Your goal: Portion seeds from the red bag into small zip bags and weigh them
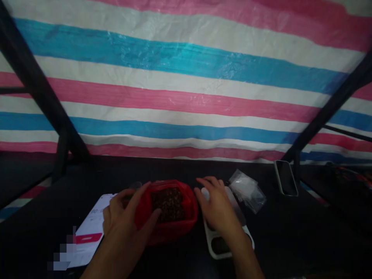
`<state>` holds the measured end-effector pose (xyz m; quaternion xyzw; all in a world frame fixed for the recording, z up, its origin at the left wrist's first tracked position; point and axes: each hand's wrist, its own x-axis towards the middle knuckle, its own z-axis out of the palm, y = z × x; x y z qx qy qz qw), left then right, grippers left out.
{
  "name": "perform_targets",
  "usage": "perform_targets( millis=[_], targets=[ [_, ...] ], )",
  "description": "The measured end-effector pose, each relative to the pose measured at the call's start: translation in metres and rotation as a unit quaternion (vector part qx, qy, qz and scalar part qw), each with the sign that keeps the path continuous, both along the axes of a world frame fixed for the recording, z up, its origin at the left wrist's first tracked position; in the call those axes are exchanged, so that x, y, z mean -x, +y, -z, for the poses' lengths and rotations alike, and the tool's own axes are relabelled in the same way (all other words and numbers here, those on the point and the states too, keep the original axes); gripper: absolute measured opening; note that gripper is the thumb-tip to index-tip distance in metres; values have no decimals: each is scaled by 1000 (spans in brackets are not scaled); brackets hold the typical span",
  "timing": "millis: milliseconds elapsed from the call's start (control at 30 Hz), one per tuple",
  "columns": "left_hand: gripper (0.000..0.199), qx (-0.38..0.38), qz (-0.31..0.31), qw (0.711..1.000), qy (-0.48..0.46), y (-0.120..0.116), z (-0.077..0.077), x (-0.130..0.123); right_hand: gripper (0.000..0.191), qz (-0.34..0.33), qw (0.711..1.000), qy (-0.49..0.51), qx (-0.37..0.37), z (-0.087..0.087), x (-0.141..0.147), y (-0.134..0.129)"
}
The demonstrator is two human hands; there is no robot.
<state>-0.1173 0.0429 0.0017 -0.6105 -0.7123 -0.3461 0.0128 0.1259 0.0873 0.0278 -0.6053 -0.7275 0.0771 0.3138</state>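
Note:
A red plastic bag (171, 231) stands on the black table with its mouth open, and small brown pieces like beans or seeds (168, 203) fill it. My left hand (128, 217) is closed on the bag's left rim, the thumb inside and the fingers outside. To the right of the bag, my right hand (215, 203) reaches over a small white scale (216, 254) with its fingers apart. A small white round thing (205, 192) shows beneath those fingers; whether they touch it I cannot tell. My right hand covers much of the scale.
A large phone or tablet (90, 219) with a lit screen lies left of the bag. Clear plastic bags (247, 190) lie behind the scale, and a phone (286, 178) rests farther right. Black metal bars (37, 85) and a striped sheet (180, 100) bound the table.

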Motion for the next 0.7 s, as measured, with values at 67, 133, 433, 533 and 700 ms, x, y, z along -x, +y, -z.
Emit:
perform_targets(
  millis=[67,133,433,533,700],
  targets=[
    [56,-47,0,999,-8,-2,-12,-4,33,77,996,6,-39,-1,-39,5],
    [49,-93,14,995,-17,-6,-27,-8,34,146,988,9,-41,0,-81,8],
    [31,83,304,944,-96,-23,-38,-58,36,195,980,41,25,4,-134,-2],
    [37,239,363,898,-64,-30,-34,-82,36,156,982,62,90,-10,-132,-22],
    [41,321,368,872,-27,-40,-32,-112,37,67,947,73,305,-22,-125,-58]
  ],
)
